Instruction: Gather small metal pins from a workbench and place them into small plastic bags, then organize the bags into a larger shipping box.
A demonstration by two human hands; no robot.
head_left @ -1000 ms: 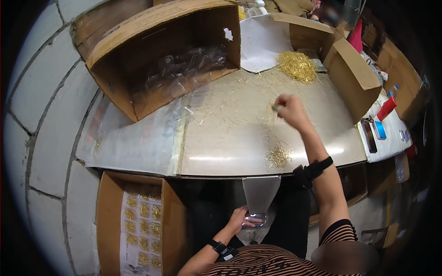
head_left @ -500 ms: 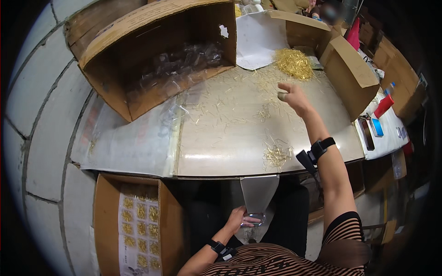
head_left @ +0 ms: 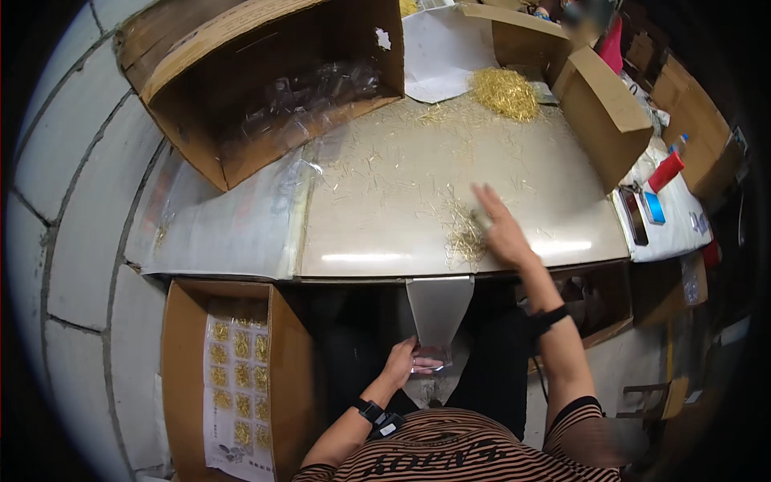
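My left hand [head_left: 398,364] is closed on a small clear plastic box [head_left: 434,359], held beneath the lower end of a pale chute [head_left: 439,304] at the table's front edge. Over the table, my right hand [head_left: 504,235] has its fingers stretched out, slightly smeared by motion. Its finger side lies against a loose cluster of thin gold wire pieces [head_left: 461,233] close to the front edge. Whether they are pins or hooks is too small to tell. A larger gold heap of the same pieces [head_left: 506,95] lies at the back of the table [head_left: 377,217].
A cardboard box [head_left: 309,40] on its side at back left contains clear plastic boxes [head_left: 313,92]. Below left, an open carton [head_left: 293,361] has rows of gold-filled clear boxes [head_left: 242,375]. A cardboard wall [head_left: 606,112] borders the right; a phone [head_left: 634,215] lies beyond it.
My right hand has come toward me from near the large heap to the table's front. The wire pieces there now form a longer, larger cluster. My left hand still holds the box under the chute.
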